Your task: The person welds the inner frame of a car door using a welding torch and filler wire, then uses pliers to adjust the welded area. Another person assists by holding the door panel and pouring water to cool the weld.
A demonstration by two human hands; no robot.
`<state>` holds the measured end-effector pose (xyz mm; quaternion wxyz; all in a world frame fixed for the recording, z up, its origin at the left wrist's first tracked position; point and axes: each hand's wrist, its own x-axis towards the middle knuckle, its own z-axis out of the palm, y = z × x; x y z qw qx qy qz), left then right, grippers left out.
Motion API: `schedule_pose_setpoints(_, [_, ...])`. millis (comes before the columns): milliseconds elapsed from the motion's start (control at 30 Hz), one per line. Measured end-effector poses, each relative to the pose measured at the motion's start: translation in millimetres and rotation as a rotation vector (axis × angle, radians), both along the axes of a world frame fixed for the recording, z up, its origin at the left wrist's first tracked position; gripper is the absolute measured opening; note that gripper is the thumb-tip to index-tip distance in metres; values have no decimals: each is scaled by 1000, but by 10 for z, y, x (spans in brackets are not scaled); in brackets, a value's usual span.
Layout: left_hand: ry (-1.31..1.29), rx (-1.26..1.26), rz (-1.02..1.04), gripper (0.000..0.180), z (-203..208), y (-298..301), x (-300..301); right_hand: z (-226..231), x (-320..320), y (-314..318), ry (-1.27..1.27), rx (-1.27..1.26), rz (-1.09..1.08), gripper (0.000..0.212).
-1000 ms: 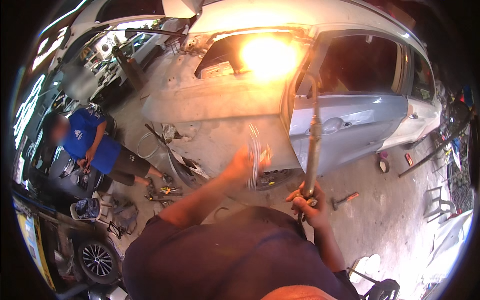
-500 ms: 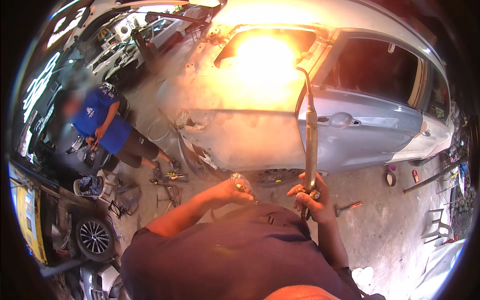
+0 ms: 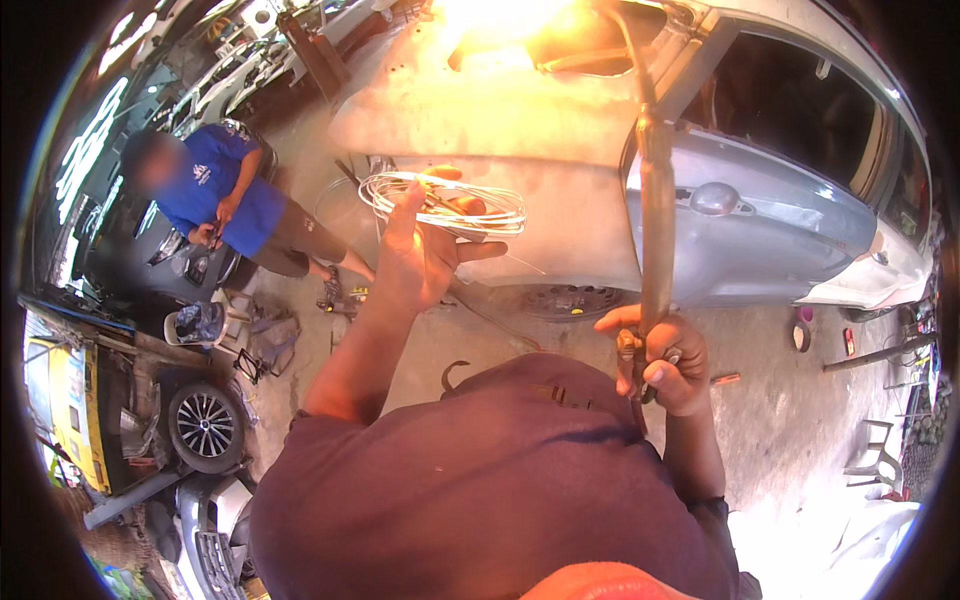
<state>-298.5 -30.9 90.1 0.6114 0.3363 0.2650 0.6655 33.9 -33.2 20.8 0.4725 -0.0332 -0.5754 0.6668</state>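
With 12 o'clock at the top of the view, the left hand (image 3: 425, 265) is raised between 10 and 11 o'clock, its fingers partly spread and a loose coil of pale wire (image 3: 492, 216) caught between them and the thumb. The coil lies at 11 o'clock, near the middle, with one thin end trailing off toward 4 o'clock. The right hand (image 3: 682, 368), between 3 and 4 o'clock, has its fingers wrapped around the lower end of a long metal torch (image 3: 655, 185), beside the valve knobs. The torch stands nearly upright at 2 o'clock, its neck bending away toward a bright flame (image 3: 500, 22) at 12 o'clock. The glare hides part of the pale car panel (image 3: 575, 215) there. A silver-blue car door (image 3: 765, 225) sits between 2 and 3 o'clock, just beside the torch. At 10 o'clock a co-worker in a blue shirt (image 3: 230, 185) stands with both hands together in front; whether they hold something is too small to tell. A spoked wheel (image 3: 206, 422) rests at 8 o'clock.
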Motion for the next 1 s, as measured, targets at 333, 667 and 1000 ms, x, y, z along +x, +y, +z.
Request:
schedule_pose_setpoints(333, [224,39,164,30,79,292,173,-323,113,-219,-27,-134,-124,13])
schedule_pose_setpoints(667, [125,-377,-124,31,-888,163,586,-354,349,-411,-102,-181,-321,26])
schedule_pose_setpoints(1000, [1017,166,327,30,-173,393,687,-486,402,-410,-128,-213,-317,27])
